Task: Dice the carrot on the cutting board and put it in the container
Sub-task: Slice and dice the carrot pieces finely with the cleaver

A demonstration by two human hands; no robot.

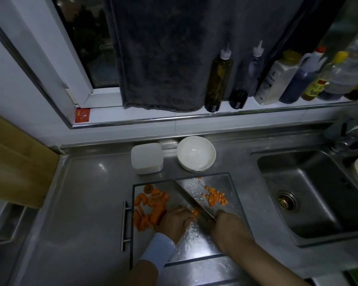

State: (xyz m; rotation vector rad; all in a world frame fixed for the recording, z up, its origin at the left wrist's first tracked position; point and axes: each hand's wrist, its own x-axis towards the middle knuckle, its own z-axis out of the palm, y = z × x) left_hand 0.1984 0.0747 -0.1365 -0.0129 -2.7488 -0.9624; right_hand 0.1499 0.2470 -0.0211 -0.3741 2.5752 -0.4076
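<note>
A steel cutting board (225, 182) lies on the counter in front of me. Thick carrot chunks (151, 207) are piled on its left side, and small diced carrot (216, 198) lies on its right. My right hand (227, 228) grips a cleaver (191, 195) whose blade runs diagonally across the board. My left hand (175, 220) holds down a small carrot piece (194, 213) against the blade. A white square container (146, 158) and a white bowl (196, 153) stand just behind the board.
A steel sink (310, 195) with a drain opens to the right, its tap at the far right. Several sauce and oil bottles (218, 79) line the window ledge. A grey towel (159, 54) hangs over the window. A wooden board (15, 162) leans at the left.
</note>
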